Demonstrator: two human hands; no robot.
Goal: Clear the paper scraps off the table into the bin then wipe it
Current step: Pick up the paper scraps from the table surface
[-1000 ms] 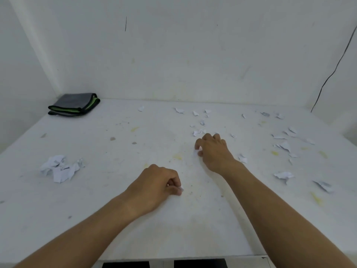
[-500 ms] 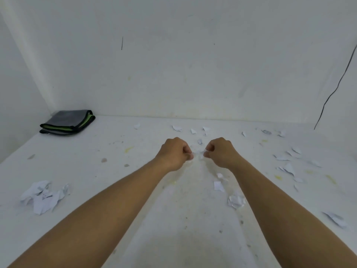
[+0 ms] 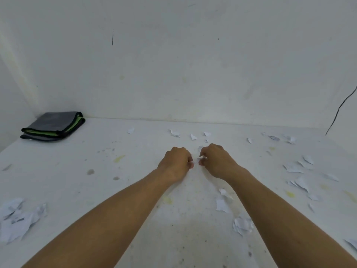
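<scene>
Small white paper scraps lie scattered on the white table (image 3: 135, 190). Both my hands are side by side in the middle of the table, fingers curled. My right hand (image 3: 217, 161) pinches a small white scrap (image 3: 201, 157) between thumb and fingers. My left hand (image 3: 176, 163) is curled tight; what it holds is hidden. More scraps lie just beyond the hands (image 3: 174, 133), to the right (image 3: 297, 182), and beside my right forearm (image 3: 242, 225). A pile of crumpled paper (image 3: 17, 217) sits at the left edge. No bin is in view.
A folded grey cloth with green and black trim (image 3: 53, 125) lies in the far left corner against the wall. White walls close the table at the back and left. A black cable (image 3: 340, 111) hangs on the right wall. Yellowish stains (image 3: 118, 158) mark the tabletop.
Both hands came together in the middle of the table a second ago and have since stayed close. The view has tilted up a little, showing more wall.
</scene>
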